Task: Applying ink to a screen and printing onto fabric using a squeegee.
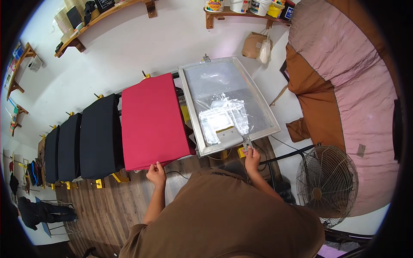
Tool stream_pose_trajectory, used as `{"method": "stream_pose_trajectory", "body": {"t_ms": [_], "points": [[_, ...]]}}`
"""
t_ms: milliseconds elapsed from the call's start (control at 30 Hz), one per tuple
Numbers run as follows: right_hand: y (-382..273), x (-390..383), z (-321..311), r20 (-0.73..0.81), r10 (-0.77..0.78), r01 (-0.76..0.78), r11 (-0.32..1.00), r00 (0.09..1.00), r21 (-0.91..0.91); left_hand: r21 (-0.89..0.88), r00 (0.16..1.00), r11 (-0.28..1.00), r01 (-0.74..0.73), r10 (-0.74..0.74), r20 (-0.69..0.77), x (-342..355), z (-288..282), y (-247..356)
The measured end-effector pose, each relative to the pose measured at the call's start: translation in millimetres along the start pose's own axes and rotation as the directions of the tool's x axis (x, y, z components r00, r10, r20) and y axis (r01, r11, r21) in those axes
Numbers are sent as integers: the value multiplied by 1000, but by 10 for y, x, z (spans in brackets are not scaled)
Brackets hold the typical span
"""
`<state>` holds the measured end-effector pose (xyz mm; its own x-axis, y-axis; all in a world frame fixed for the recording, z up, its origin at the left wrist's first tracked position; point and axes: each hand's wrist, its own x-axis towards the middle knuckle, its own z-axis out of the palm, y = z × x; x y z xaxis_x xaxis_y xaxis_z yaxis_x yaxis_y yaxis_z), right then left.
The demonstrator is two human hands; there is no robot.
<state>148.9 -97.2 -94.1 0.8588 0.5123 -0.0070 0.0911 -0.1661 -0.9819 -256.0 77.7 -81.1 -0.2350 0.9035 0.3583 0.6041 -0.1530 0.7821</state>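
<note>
Red fabric is stretched smooth over a flat board in front of me, probably a shirt. At its near edge my left hand is closed, thumb and finger pinching the hem. To the right lies a screen printing frame with a pale metal rim and grey mesh. White ink is smeared over the mesh's near half, and a squeegee rests there at the near rim. My right hand closes around a small metal clamp on that rim.
Several boards with black fabric line up to the left. Close on my right stands a wire-caged fan, before a hanging pink and brown cover. Wall shelves hold tubs and supplies. A person stands far left.
</note>
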Motion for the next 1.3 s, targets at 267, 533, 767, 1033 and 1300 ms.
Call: {"method": "stream_pose_trajectory", "body": {"t_ms": [267,533,767,1033,1300], "points": [[-139,-47,-3,4,-58,59,993,998,-99,6,1000,1000,15,-14,-22,-24,26,-15],[101,62,-36,68,50,-61,985,996,159,96,997,995,-5,12,-73,2,53,57],[-142,59,-117,159,203,-228,961,966,158,100,998,995,-17,23,-61,17,33,37],[-705,254,-597,-233,-236,206,968,943,-144,75,997,996,-47,42,70,14,-51,53],[-4031,-76,-1406,-113,-971,901,-146,-209,-408,78,969,995,-67,46,243,48,-132,215]]}}
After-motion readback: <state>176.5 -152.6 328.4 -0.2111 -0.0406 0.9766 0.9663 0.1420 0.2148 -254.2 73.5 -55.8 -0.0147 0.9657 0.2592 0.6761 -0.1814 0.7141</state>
